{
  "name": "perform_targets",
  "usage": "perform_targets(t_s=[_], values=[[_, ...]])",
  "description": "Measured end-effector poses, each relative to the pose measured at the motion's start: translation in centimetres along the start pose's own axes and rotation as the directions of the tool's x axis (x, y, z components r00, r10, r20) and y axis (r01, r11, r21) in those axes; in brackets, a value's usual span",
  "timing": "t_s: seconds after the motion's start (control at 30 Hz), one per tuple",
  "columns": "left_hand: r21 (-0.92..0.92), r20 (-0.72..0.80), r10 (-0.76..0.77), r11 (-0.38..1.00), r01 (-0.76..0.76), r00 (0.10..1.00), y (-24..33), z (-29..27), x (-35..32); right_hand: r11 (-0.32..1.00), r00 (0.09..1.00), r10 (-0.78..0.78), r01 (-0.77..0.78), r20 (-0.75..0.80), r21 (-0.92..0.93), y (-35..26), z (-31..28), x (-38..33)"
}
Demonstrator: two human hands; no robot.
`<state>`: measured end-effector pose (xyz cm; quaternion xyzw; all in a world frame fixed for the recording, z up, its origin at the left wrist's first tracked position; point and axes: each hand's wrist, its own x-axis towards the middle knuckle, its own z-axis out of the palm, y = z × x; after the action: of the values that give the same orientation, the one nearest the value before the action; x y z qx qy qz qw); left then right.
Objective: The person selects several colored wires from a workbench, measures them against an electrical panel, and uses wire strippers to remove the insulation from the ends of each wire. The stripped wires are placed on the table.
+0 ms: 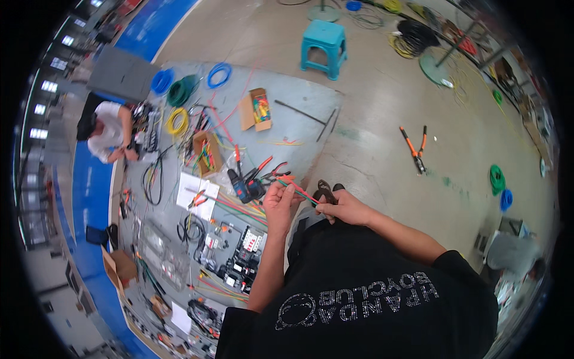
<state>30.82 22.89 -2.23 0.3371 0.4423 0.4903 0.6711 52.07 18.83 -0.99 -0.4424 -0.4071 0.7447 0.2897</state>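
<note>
Thin red and green wires [307,196] stretch between my two hands, in front of my body. My left hand [277,204] is closed on them near one end, where something red-orange shows at the fingertips. My right hand [348,209] pinches the same wires further along, to the right. Close to my left hand, on the grey table [299,99], lie a dark blue cordless drill [246,186] and some red-handled hand tools. Left of these, orange-handled pliers [198,198] rest on white paper. Electrical parts [244,257] and more coloured wires lie below the paper.
Cardboard boxes [246,113] of coloured pieces and wire coils [177,121] sit on the table. A teal stool [323,45] and orange-handled long cutters [412,151] are on the floor. One person [109,131] works across the table; another [513,251] is at far right.
</note>
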Motion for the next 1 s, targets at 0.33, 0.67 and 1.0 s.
perform_targets(t_s=[0.33, 0.67, 1.0], values=[[0.077, 0.369, -0.308, 0.950, 0.302, 0.877, -2.9, 4.4, 6.1, 0.993, 0.921, 0.011, 0.036, -0.389, 0.114, -0.2, -1.2, -3.7], [0.150, 0.455, -0.461, 0.883, 0.445, 0.762, -4.6, 7.5, 8.0, 0.986, 0.851, -0.060, 0.132, -0.521, 0.103, 2.4, -1.5, -5.3], [0.372, 0.666, -0.541, 0.838, 0.400, 0.513, -7.7, 20.8, 6.4, 0.912, 0.695, -0.138, 0.367, -0.706, 0.183, 6.8, -5.6, -13.9]])
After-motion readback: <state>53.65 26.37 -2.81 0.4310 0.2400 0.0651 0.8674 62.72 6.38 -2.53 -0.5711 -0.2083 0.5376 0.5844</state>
